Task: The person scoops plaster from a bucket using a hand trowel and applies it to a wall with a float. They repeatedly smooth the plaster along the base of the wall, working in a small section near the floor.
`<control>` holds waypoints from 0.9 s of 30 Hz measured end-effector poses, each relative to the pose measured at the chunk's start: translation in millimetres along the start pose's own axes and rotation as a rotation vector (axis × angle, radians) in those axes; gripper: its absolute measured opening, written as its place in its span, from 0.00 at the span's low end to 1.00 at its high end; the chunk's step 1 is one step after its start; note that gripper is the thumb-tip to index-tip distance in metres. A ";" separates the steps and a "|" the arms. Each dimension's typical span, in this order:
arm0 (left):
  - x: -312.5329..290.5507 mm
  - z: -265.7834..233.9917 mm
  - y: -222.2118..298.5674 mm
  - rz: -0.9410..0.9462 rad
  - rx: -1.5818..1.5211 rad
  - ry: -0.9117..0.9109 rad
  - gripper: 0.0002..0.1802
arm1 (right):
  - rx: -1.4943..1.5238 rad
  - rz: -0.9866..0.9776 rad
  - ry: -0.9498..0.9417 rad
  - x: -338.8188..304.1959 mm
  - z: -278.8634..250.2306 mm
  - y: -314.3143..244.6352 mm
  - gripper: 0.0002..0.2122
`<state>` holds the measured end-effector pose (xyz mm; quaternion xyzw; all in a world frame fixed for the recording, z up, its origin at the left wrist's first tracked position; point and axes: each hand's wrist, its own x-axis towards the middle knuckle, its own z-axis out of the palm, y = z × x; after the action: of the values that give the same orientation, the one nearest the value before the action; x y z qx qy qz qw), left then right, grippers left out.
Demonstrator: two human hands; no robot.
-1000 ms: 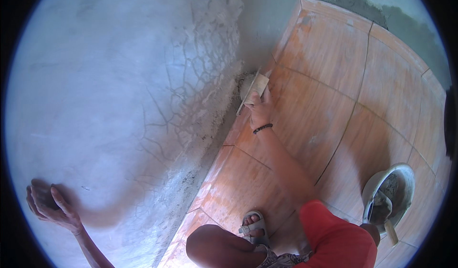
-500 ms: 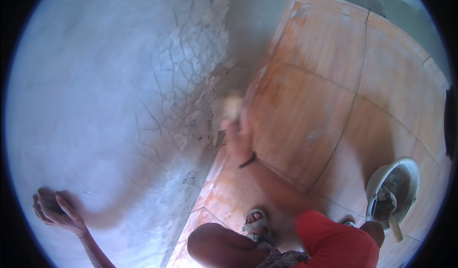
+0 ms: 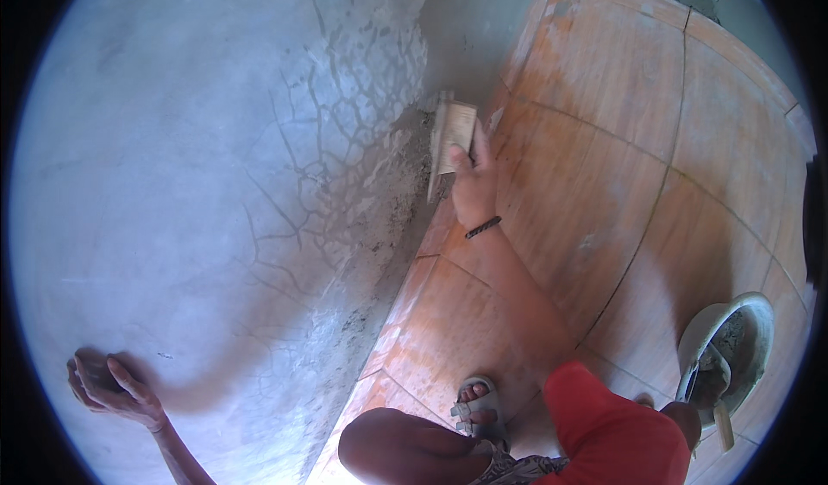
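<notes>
My right hand (image 3: pixel 474 190), with a dark bracelet at its wrist, grips the wooden block handle of a plastering float (image 3: pixel 458 129). The float's thin edge faces the grey plastered wall (image 3: pixel 164 200), just above the strip of orange tiles at its foot. Darker, rough wet mortar (image 3: pixel 379 217) covers the lower wall beside it, and cracks branch over the plaster. Out at the far left, my left hand (image 3: pixel 119 390) leans on the wall with its fingers apart and nothing seen in it; its shadow falls around it.
Orange floor tiles (image 3: pixel 578 174) spread to the right. A bucket (image 3: pixel 764 338) with grey mortar stands at the lower right, and a trowel (image 3: pixel 723 426) with a wooden handle rests in it. My sandalled foot (image 3: pixel 477 406) is on the tiles near the wall.
My right hand has carried the float up and away along the wall's foot, and it is less blurred now. The left hand stays on the wall. The whole view has shifted slightly.
</notes>
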<state>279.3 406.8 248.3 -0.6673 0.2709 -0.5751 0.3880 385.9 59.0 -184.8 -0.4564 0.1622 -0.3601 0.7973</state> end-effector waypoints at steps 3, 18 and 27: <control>2.0 0.4 5.5 0.000 -0.008 -0.006 0.25 | -0.012 -0.018 -0.106 -17.6 18.0 -19.5 0.30; 1.2 2.7 9.4 -0.008 -0.036 0.000 0.26 | 0.916 0.435 -0.108 -51.4 -74.5 19.8 0.25; 4.2 1.4 7.0 0.025 -0.092 -0.010 0.25 | 0.692 0.521 -0.045 -59.0 -49.1 67.6 0.25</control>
<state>282.1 399.8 244.8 -0.6838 0.3035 -0.5538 0.3656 345.3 93.5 -272.1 -0.1138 0.1243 -0.1698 0.9710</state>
